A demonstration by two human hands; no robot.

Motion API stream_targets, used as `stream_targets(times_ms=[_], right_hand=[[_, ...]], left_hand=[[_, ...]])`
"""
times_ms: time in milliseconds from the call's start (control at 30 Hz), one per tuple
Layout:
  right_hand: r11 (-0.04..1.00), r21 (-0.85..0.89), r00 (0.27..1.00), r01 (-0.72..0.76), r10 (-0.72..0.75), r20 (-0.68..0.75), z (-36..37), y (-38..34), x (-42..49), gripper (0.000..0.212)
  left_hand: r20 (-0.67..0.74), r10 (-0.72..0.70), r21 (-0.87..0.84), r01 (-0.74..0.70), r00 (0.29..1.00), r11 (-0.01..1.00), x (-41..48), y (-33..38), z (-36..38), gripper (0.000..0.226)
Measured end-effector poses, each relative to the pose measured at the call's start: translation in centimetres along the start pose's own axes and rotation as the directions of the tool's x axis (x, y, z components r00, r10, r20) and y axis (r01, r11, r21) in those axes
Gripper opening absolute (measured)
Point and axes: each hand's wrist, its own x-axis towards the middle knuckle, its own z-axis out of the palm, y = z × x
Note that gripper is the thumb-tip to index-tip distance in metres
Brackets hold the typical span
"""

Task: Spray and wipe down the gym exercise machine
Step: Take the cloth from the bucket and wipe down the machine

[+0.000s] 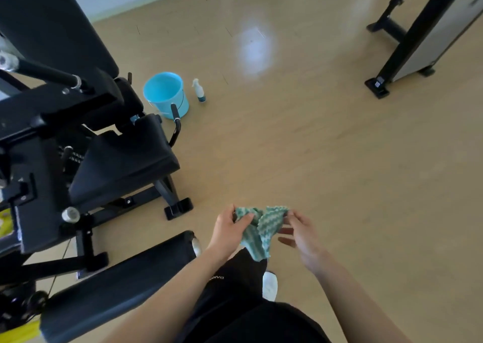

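A green-and-white striped cloth point(261, 231) hangs between my two hands over the floor, in front of my legs. My left hand point(228, 227) grips its left corner with curled fingers and thumb. My right hand point(300, 231) pinches its right edge, lower fingers loose. The black exercise machine point(86, 144) fills the left side, with a padded seat point(125, 165) and a long pad point(117, 285) near my left forearm. A small white spray bottle point(199, 90) stands upright on the floor beyond the machine, well away from both hands.
A light-blue bucket point(167, 94) stands on the floor beside the spray bottle, against the machine's seat. Another machine's black frame and grey panel point(418, 36) occupy the upper right. Tan floor point(313, 138) stretches between them. My white shoe point(269, 285) shows below the cloth.
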Motion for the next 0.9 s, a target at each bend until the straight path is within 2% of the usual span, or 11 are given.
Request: stream_targets(times_ms=[100,200,267,367,433,600,767,900], right_hand=[[0.997,-0.044,0.982,-0.06,0.067,0.176,0.1,-3.3,2.2,0.036],[0.99,-0.132,0.956,-0.048,0.084,0.281,0.3,-6.9,6.0,0.027],[0.98,-0.197,0.964,-0.016,0.068,0.257,0.4,-9.7,9.1,0.027],[0.953,-0.303,0.989,0.013,0.033,0.145,0.8,-14.6,13.6,0.019],[0.935,-0.353,0.996,0.033,-0.002,0.089,1.0,-18.1,16.7,0.021],[0.921,-0.379,0.996,0.086,-0.082,0.028,3.0,-26.8,23.7,0.013],[0.922,-0.375,0.995,0.095,-0.075,0.066,7.1,-33.0,30.5,0.012],[0.925,-0.37,0.993,0.085,-0.048,0.109,12.0,-37.9,37.4,0.008]], left_hand=[[-0.038,-0.018,-0.016,0.018,0.999,1.0,4.3,1.7,1.4,0.018],[-0.044,-0.007,-0.06,0.005,0.999,0.998,9.2,4.1,3.3,0.014],[-0.024,-0.005,-0.075,0.003,1.0,0.997,12.9,6.1,4.3,0.015],[0.003,-0.012,-0.092,0.012,1.0,0.996,17.8,9.8,5.1,0.017],[0.022,-0.01,-0.104,0.012,1.0,0.994,21.2,12.3,5.1,0.014],[-0.022,0.0,-0.11,-0.003,1.0,0.994,29.2,18.1,2.6,0.009],[-0.147,-0.061,-0.123,0.043,0.987,0.991,35.6,20.9,-1.2,0.016],[-0.187,-0.166,-0.228,0.122,0.968,0.966,41.7,22.1,-4.0,0.017]])
